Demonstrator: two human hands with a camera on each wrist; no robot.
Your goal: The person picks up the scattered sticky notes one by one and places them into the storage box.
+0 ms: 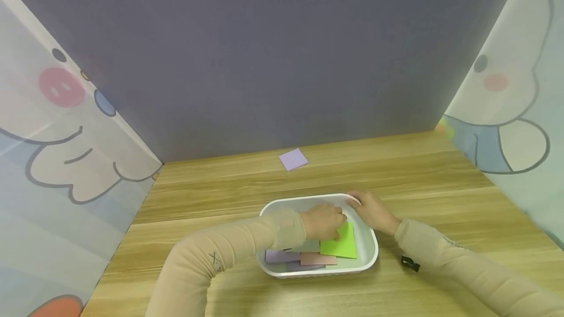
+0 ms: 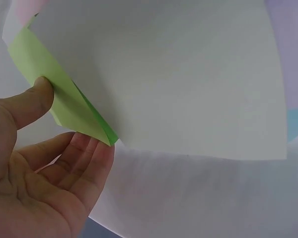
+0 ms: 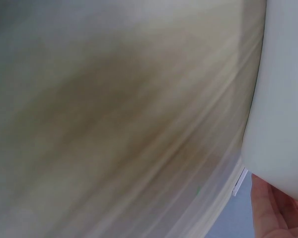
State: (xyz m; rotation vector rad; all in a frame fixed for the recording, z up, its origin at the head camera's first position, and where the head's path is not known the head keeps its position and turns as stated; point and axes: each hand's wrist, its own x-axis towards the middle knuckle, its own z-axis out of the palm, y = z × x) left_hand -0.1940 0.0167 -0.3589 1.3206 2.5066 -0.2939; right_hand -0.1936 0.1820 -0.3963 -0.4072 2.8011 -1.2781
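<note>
A white plastic bin (image 1: 371, 261) stands on the wooden table with several coloured paper notes inside. My left hand (image 1: 323, 222) reaches into it from the left and pinches a bright green sticky note (image 1: 345, 246) between thumb and fingers. In the left wrist view the green note (image 2: 64, 99) leans beside a larger pale sheet (image 2: 188, 84). My right hand (image 1: 372, 211) grips the bin's far right corner. In the right wrist view its fingers (image 3: 265, 208) lie against the outside of the bin wall (image 3: 278, 109), partly hidden by it.
A lilac sticky note (image 1: 293, 159) lies on the table (image 1: 211, 185) beyond the bin, near the dark grey back panel (image 1: 282, 62). Lilac (image 1: 279, 257) and pinkish notes (image 1: 318, 259) lie along the bin's near side. Cartoon-printed sheets flank both table sides.
</note>
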